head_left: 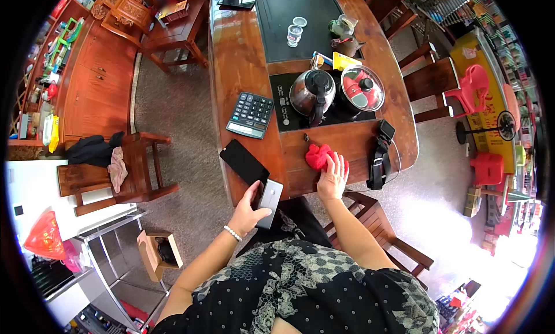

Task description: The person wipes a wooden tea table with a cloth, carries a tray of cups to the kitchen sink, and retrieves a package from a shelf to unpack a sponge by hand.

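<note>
My left hand [250,210], with a white bead bracelet on its wrist, is wrapped round a grey phone-like device [270,202] at the table's front edge. Just beyond it a black phone [244,162] lies on the wooden table [295,172], its near end close to my fingers. My right hand [333,178] rests with fingers spread on the right part of a bunched red cloth [318,156]. To the right of that hand lies a black strap [378,163] with a small camera-like device [386,129] and a thin cable. A calculator [251,115] sits beyond the black phone.
A steel kettle [312,94] and a glass-lidded pot [362,87] stand on the black hob [284,106]. Farther back are a glass cup [294,36], a teapot [347,45] and another phone [236,2]. A wooden chair [370,221] is at the right, below the table.
</note>
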Demonstrator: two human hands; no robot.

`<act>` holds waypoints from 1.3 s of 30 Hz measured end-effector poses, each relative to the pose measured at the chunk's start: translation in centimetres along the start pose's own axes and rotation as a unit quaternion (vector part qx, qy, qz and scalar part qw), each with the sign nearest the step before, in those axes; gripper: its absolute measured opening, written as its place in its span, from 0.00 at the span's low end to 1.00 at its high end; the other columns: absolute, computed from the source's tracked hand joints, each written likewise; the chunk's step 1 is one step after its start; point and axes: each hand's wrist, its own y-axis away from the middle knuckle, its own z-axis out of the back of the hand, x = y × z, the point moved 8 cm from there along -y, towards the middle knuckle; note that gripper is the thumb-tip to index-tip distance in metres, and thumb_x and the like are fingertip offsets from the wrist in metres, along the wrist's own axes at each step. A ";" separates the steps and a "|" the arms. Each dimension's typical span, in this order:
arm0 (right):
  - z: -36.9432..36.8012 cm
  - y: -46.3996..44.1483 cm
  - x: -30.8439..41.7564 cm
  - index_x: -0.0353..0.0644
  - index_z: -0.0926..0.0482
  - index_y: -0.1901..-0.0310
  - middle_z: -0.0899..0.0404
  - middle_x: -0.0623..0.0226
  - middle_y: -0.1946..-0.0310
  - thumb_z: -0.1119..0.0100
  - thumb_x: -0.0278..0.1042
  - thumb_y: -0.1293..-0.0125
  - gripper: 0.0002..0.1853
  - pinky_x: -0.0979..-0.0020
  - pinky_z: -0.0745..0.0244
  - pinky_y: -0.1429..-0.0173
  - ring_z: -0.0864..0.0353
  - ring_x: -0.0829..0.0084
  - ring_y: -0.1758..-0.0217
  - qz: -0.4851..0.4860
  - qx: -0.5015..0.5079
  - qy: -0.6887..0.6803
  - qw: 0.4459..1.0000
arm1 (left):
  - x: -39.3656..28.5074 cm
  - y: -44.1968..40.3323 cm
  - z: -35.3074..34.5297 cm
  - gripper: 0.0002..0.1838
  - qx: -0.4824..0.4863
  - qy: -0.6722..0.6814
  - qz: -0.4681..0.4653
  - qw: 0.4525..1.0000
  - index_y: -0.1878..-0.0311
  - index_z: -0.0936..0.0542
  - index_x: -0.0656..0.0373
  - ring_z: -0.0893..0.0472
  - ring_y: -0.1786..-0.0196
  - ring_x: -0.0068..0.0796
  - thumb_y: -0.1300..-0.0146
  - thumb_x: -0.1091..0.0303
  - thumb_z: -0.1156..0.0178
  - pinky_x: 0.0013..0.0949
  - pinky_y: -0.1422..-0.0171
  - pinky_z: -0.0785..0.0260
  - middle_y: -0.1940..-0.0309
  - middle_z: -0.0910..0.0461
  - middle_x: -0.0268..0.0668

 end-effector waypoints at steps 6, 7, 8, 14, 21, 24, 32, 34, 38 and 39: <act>3.7 -5.0 -1.2 0.49 0.33 0.40 0.35 0.60 0.37 0.44 0.32 0.48 0.29 0.44 0.56 0.29 0.40 0.62 0.31 -0.076 -0.100 0.034 0.991 | 1.0 -0.2 0.2 0.46 -0.005 -0.002 0.022 1.000 0.28 0.48 0.65 0.38 0.30 0.32 0.52 0.81 0.38 0.33 0.28 0.46 0.31 0.41 0.41; 6.0 -6.2 1.2 0.48 0.32 0.41 0.34 0.59 0.39 0.44 0.32 0.50 0.30 0.43 0.57 0.29 0.39 0.62 0.32 0.004 -0.111 0.021 0.994 | 1.0 -0.1 0.1 0.46 -0.007 0.007 0.025 1.000 0.28 0.48 0.65 0.38 0.30 0.32 0.52 0.82 0.39 0.33 0.28 0.46 0.31 0.41 0.41; 6.7 -7.0 3.4 0.48 0.28 0.45 0.28 0.61 0.45 0.43 0.34 0.51 0.27 0.42 0.58 0.30 0.33 0.62 0.37 0.072 -0.095 -0.016 0.993 | 1.0 0.0 -0.1 0.46 -0.008 0.017 0.025 1.000 0.28 0.47 0.65 0.38 0.31 0.32 0.52 0.82 0.39 0.33 0.28 0.46 0.31 0.40 0.41; -1.4 -9.5 5.2 0.49 0.21 0.62 0.19 0.67 0.64 0.37 0.42 0.46 0.11 0.54 0.49 0.33 0.26 0.64 0.51 0.044 0.038 0.009 0.998 | 0.4 0.3 -1.8 0.43 -0.008 0.095 0.047 0.994 0.31 0.42 0.65 0.30 0.37 0.31 0.54 0.77 0.38 0.32 0.32 0.40 0.38 0.31 0.41; 1.5 -1.6 8.5 0.48 0.20 0.70 0.21 0.69 0.76 0.32 0.38 0.51 0.09 0.62 0.35 0.45 0.23 0.67 0.67 0.044 0.220 -0.391 0.893 | -1.3 0.4 -5.1 0.37 0.062 0.387 0.115 0.913 0.36 0.36 0.67 0.26 0.42 0.40 0.52 0.64 0.41 0.39 0.36 0.32 0.44 0.26 0.47; 3.8 1.7 9.1 0.48 0.19 0.70 0.23 0.71 0.77 0.32 0.37 0.52 0.08 0.64 0.35 0.51 0.23 0.69 0.67 0.087 0.237 -0.367 0.895 | -2.1 -0.5 -6.2 0.35 0.105 0.460 0.124 0.873 0.39 0.33 0.68 0.24 0.43 0.44 0.52 0.63 0.41 0.41 0.35 0.33 0.46 0.25 0.49; 7.6 1.3 8.5 0.48 0.18 0.72 0.23 0.72 0.70 0.34 0.34 0.51 0.05 0.63 0.35 0.56 0.25 0.66 0.63 0.240 0.158 -0.283 0.915 | -0.4 -2.0 -8.0 0.31 0.071 0.456 0.177 0.869 0.43 0.29 0.67 0.21 0.52 0.43 0.50 0.60 0.41 0.45 0.44 0.27 0.53 0.22 0.46; 9.3 -0.3 7.5 0.47 0.17 0.67 0.22 0.68 0.66 0.33 0.34 0.53 0.09 0.62 0.32 0.54 0.23 0.64 0.62 0.282 0.127 -0.320 0.896 | -1.2 -2.2 -8.6 0.31 0.085 0.457 0.165 0.870 0.43 0.29 0.67 0.21 0.51 0.43 0.51 0.60 0.41 0.45 0.45 0.27 0.53 0.22 0.47; 7.9 -4.2 -0.3 0.61 0.26 0.41 0.40 0.56 0.34 0.32 0.40 0.51 0.31 0.43 0.52 0.29 0.44 0.49 0.30 0.139 0.052 -0.078 0.986 | -1.7 -2.3 -7.8 0.31 0.065 0.475 0.161 0.863 0.44 0.28 0.67 0.22 0.52 0.45 0.51 0.59 0.41 0.46 0.48 0.26 0.53 0.23 0.48; 5.4 -4.3 -2.7 0.63 0.28 0.39 0.40 0.56 0.33 0.34 0.40 0.50 0.32 0.44 0.49 0.30 0.43 0.49 0.31 0.136 0.057 -0.039 0.988 | -1.4 -2.3 -7.3 0.31 0.054 0.471 0.162 0.865 0.44 0.28 0.67 0.22 0.52 0.45 0.51 0.59 0.42 0.46 0.49 0.25 0.53 0.23 0.48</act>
